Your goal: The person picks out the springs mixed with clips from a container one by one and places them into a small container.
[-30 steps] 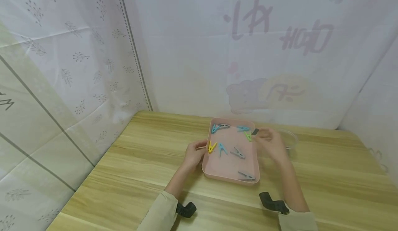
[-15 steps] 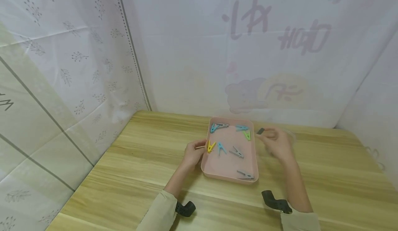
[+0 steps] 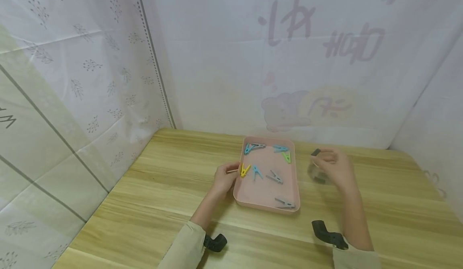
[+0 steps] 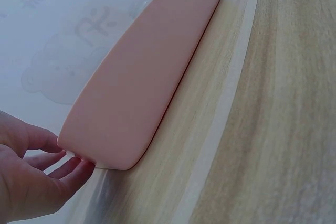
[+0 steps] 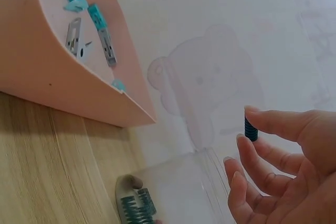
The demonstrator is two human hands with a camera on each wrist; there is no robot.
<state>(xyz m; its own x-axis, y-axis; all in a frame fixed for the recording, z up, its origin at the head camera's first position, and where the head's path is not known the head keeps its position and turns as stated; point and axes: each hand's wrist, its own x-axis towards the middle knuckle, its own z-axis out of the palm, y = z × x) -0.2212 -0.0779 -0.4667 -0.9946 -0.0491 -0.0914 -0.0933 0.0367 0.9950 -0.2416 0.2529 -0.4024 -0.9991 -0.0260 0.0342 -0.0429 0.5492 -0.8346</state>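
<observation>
My left hand (image 3: 223,177) grips the left wall of a pink tray (image 3: 267,208); the left wrist view shows thumb and fingers at the tray's end (image 4: 121,87). Several clothespins lie in the tray, among them a yellow one (image 3: 244,170), a light green one (image 3: 287,157), blue ones and grey ones (image 3: 275,177). Right of the tray, in the air, my right hand (image 3: 338,168) pinches a small dark green ribbed piece, like a coil spring (image 5: 251,129), between thumb and fingertips. Below that hand stands a clear container (image 5: 184,182), partly hidden in the head view, with more dark green springs (image 5: 137,208) inside.
The wooden table (image 3: 162,180) ends at a pale printed curtain (image 3: 217,80) behind and at the sides. Black wrist mounts (image 3: 216,243) sit on both forearms near the table's front.
My right hand has moved right, away from the tray's edge, with the dark green spring in its fingers, to above the clear container. My left hand stays on the tray.
</observation>
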